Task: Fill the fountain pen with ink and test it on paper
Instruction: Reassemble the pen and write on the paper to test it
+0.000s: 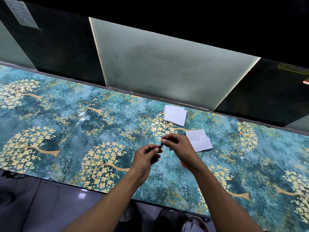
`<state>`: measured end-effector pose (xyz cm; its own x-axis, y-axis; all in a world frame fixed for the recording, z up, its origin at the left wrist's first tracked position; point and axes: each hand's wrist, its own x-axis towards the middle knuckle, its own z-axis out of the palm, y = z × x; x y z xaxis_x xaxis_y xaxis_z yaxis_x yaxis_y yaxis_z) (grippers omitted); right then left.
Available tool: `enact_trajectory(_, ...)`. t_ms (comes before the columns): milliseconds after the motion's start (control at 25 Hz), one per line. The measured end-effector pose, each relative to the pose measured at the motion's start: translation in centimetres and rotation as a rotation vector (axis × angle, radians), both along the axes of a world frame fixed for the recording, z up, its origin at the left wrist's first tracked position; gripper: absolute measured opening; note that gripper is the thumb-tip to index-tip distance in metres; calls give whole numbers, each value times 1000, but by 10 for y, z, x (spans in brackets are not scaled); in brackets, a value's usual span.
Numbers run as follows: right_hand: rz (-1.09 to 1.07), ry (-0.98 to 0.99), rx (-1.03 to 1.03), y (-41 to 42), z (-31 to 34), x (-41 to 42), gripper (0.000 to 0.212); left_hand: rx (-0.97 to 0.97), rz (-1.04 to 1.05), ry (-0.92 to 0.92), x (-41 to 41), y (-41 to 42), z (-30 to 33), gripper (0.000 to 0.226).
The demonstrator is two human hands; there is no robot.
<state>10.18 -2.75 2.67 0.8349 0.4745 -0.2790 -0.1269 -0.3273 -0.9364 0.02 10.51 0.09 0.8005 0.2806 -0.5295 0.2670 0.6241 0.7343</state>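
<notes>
Left hand [145, 159] fingers curled around a short dark pen section with a metal ring [160, 146], held just above the teal worktop with gold tree print [66, 131]. Right hand [179, 144] pinches the other end between thumb and forefinger; what it holds is hidden. Beyond right hand: white folded paper with small red marks [199, 140]. Farther back: stack of plain white paper sheets [175, 115].
</notes>
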Motion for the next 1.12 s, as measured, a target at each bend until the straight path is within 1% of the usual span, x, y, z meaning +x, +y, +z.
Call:
enact_trajectory(160,10,21,25,3,-1,-4,6,-2,-3,-4,0,0,2,9)
enact_trajectory(200,-9,18,23,4,-2,-4,12,-6,-3,-6,0,0,2,9)
enact_trajectory(320,-61,11,26,6,-4,-7,42,-21,-5,-17,0,0,2,7)
enact_trajectory(360,-71,9,31,6,-5,-7,47,-27,-4,-21,0,0,3,6)
enact_trajectory(400,-74,7,32,6,-6,-7,47,-33,-3,-23,0,0,3,6)
enact_trajectory(440,-64,7,30,6,-6,-7,41,-39,1,-21,0,0,3,6)
enact_trajectory(520,-36,20,35,6,-3,-8,18,-55,15,-15,1,0,4,6)
enact_trajectory(560,-24,27,46,6,-2,-9,11,-63,20,-15,2,1,5,6)
enact_trajectory(600,-18,26,56,5,-2,-8,9,-68,22,-16,2,2,5,6)
enact_trajectory(720,-49,24,69,5,-2,-8,5,-74,21,-16,3,2,6,6)
enact_trajectory(840,-100,31,87,7,-3,-7,25,-81,26,-12,5,-1,8,6)
enact_trajectory(880,-107,29,86,8,-4,-6,28,-84,28,-12,5,-2,8,6)
enact_trajectory(920,-102,27,84,7,-3,-6,27,-88,29,-10,6,-2,9,7)
enact_trajectory(1040,-69,39,91,4,-2,-5,9,-101,35,-7,7,-2,9,7)
enact_trajectory(1120,-69,45,107,2,-3,-3,7,-97,36,-7,8,-1,9,6)
